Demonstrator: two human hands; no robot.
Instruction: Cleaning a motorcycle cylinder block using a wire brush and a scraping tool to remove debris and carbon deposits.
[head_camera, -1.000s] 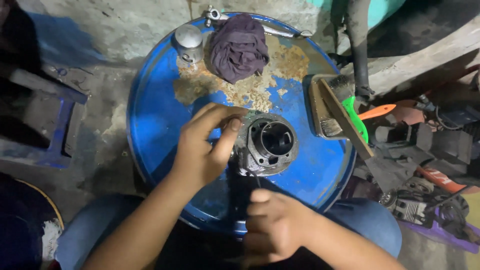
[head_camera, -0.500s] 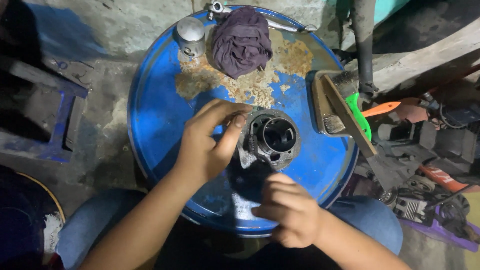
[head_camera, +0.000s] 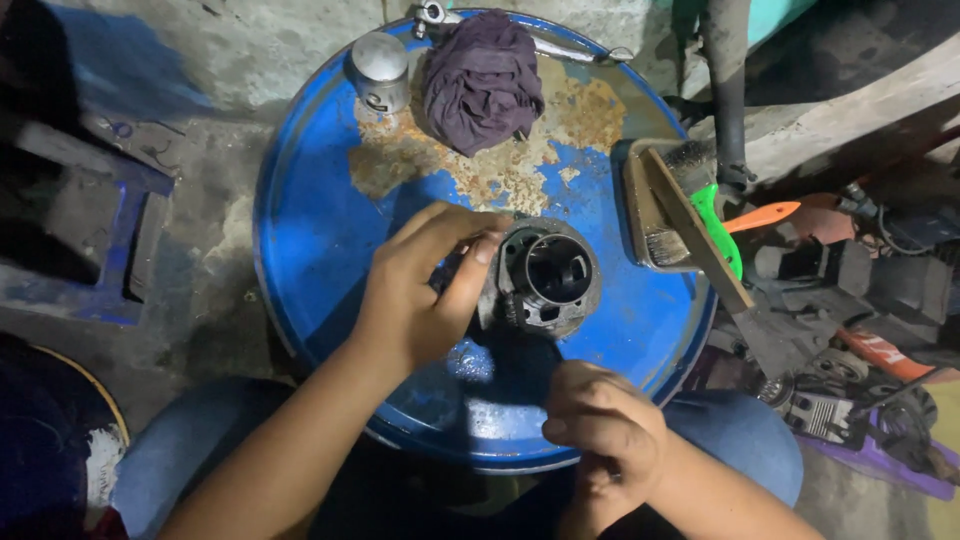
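A grey metal engine cylinder with a round bore stands on top of a blue drum. My left hand grips the cylinder's left side, with thumb and fingers on its rim. Nearer to me, at the drum's front edge, my right hand is curled into a loose fist; whether it holds anything small cannot be seen. A silver piston and a crumpled purple rag lie at the far side of the drum top.
A metal tray with a paintbrush and a green-handled tool sits at the drum's right edge. Engine parts and tools crowd the floor at right. A blue stool stands at left. A metal lever lies behind the rag.
My right hand has shifted right and slightly away from the cylinder along the drum's front edge. My left hand keeps its hold on the cylinder, which has barely moved.
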